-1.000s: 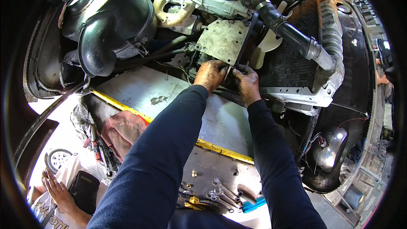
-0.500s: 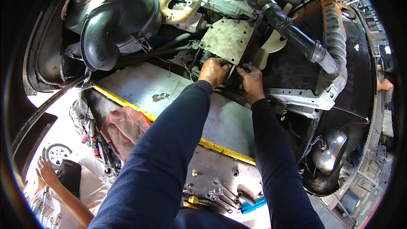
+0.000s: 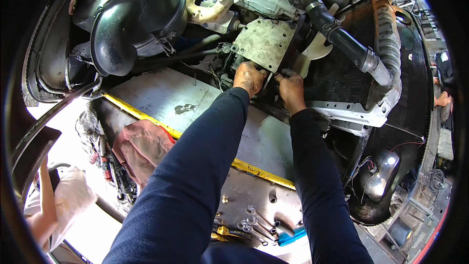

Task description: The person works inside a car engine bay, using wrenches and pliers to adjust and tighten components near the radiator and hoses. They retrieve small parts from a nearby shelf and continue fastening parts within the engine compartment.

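Note:
Both hands work in an engine bay, just below a flat grey metal plate [image 3: 262, 44] with bolt holes along its edges. My left hand [image 3: 249, 77] is curled in against the plate's lower edge, its fingertips pinched and mostly hidden. Close by on the right, my right hand [image 3: 290, 90] has thumb and fingers drawn together. A thin pale strip [image 3: 266, 80] stands between the two hands; whether either grips it is unclear. A white fan blade [image 3: 316, 49] lies beyond the right hand.
A black hose [image 3: 337, 36] runs down to the radiator [image 3: 337, 76] at right. At upper left bulges a black air duct [image 3: 117, 44]. Nearer me are a yellow-edged grey panel [image 3: 166, 100], a red cloth [image 3: 142, 146] and several wrenches [image 3: 256, 225]. Another person [image 3: 61, 200] is at lower left.
My hands stay at the plate's lower edge, with the right fingers shifted slightly. At lower left the other person has moved, with the arm now raised in a different place.

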Available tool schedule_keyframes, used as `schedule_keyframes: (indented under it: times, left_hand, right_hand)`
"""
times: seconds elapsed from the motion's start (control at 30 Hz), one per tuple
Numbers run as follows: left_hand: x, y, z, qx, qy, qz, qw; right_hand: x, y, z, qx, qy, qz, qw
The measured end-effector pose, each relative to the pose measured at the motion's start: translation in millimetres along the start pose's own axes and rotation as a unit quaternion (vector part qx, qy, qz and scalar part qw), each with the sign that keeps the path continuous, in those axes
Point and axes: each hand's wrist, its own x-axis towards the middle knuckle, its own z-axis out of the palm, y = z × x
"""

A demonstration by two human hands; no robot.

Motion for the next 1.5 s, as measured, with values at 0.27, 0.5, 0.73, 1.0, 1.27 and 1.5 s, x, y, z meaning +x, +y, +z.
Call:
schedule_keyframes:
  times: [0.27, 0.5, 0.73, 1.0, 1.27, 1.5]
  left_hand:
    - [6.5, -14.9, 1.7, -0.044, -0.006, 0.011, 0.999]
    - [8.5, -15.4, 10.4, -0.007, 0.042, 0.026, 0.999]
    - [9.3, -13.4, 13.2, -0.022, 0.073, 0.049, 0.996]
    - [8.5, -15.7, 17.8, -0.191, 0.048, -0.015, 0.98]
    - [41.5, -55.9, 11.8, -0.191, 0.026, 0.0, 0.981]
    - [84.7, -103.9, -37.2, 0.2, -0.009, 0.143, 0.969]
  right_hand:
    - [-6.9, 0.1, 11.6, -0.005, 0.026, -0.08, 0.996]
    - [-6.6, 0.9, 14.5, 0.031, 0.041, -0.032, 0.998]
    - [0.8, 4.8, 16.7, 0.126, 0.045, 0.029, 0.991]
    - [9.6, 8.9, 19.8, 0.144, 0.067, 0.02, 0.987]
    - [21.5, 12.3, 19.1, 0.121, 0.101, 0.038, 0.987]
    - [21.5, -3.4, 34.1, 0.128, 0.119, -0.013, 0.985]
